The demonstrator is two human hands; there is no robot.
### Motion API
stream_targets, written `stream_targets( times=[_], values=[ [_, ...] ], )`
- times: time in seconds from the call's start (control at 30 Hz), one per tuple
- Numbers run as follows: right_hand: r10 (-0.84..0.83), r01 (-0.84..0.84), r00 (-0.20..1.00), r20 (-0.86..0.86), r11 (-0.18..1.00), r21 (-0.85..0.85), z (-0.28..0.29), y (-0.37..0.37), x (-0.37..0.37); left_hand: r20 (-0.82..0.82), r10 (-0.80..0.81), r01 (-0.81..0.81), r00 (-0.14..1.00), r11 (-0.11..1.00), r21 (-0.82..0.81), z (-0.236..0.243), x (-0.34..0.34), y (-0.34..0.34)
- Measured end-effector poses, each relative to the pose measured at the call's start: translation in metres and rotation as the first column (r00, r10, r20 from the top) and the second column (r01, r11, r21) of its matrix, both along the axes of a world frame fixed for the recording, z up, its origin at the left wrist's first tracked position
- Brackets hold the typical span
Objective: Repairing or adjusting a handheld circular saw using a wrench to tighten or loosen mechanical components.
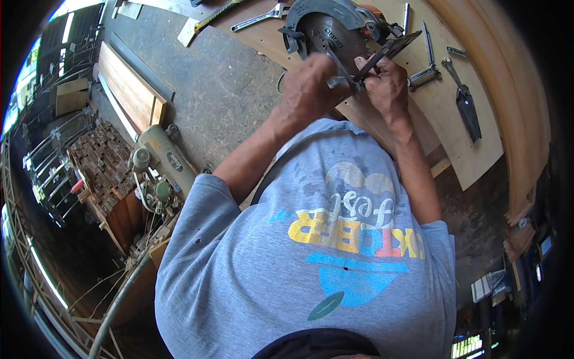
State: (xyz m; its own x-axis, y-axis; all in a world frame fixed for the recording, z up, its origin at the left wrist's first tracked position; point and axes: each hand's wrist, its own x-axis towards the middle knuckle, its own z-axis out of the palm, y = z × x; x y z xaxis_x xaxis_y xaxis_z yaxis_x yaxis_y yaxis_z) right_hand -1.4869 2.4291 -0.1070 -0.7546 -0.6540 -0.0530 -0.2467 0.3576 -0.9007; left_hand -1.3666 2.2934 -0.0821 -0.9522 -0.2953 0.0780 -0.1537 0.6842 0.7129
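Observation:
A circular saw (304, 23) lies on its side on the wooden workbench, its round blade (342, 37) facing up under a dark guard. My left hand (308, 87) is closed at the near edge of the blade, slightly blurred; what its fingers hold is hidden. A thin metal rod-like piece (338, 61) runs from the blade's centre toward the gap between my hands. My right hand (387, 87) is closed around the saw's dark, flat base plate (402, 43), seen almost edge-on, with the thumb on its near end.
An adjustable wrench (260, 17) and a yellow-black handled tool (216, 15) lie left of the saw. To the right are a metal hand tool (429, 60), a dark-handled tool (467, 110) and a small metal piece (455, 52). Boards (128, 84) and stacked wood blocks (104, 158) stand on the left.

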Motion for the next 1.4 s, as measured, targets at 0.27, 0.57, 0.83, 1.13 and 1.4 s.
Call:
stream_targets(
  times=[0.27, 0.57, 0.83, 1.13, 1.4],
  values=[
    [-0.022, 0.021, 1.0, -0.018, 0.999, -0.041, -0.003, 0.0, 0.001, -0.392, -0.307, 0.242, 0.868, 0.948, -0.207, -0.018, -0.029, -0.033],
    [-0.027, 0.026, 0.998, -0.053, 1.0, -0.005, 0.002, -0.003, 0.003, -0.383, 0.09, 0.029, 0.919, 0.955, 0.295, -0.019, -0.063, -0.06],
    [-0.054, 0.053, 0.998, 0.012, 0.996, 0.071, 0.0, -0.004, 0.003, 0.093, 0.636, -0.508, 0.766, 0.511, 0.693, -0.015, -0.055, -0.082],
    [-0.055, 0.056, 0.998, -0.027, 0.996, 0.064, -0.005, -0.002, 0.002, 0.078, 0.688, -0.482, 0.722, 0.418, 0.77, -0.051, -0.019, -0.087],
    [-0.06, 0.06, 0.998, -0.011, 0.998, 0.036, -0.008, -0.002, 0.002, 0.248, 0.763, -0.459, 0.597, 0.071, 0.886, -0.06, -0.013, -0.073]
  ],
)
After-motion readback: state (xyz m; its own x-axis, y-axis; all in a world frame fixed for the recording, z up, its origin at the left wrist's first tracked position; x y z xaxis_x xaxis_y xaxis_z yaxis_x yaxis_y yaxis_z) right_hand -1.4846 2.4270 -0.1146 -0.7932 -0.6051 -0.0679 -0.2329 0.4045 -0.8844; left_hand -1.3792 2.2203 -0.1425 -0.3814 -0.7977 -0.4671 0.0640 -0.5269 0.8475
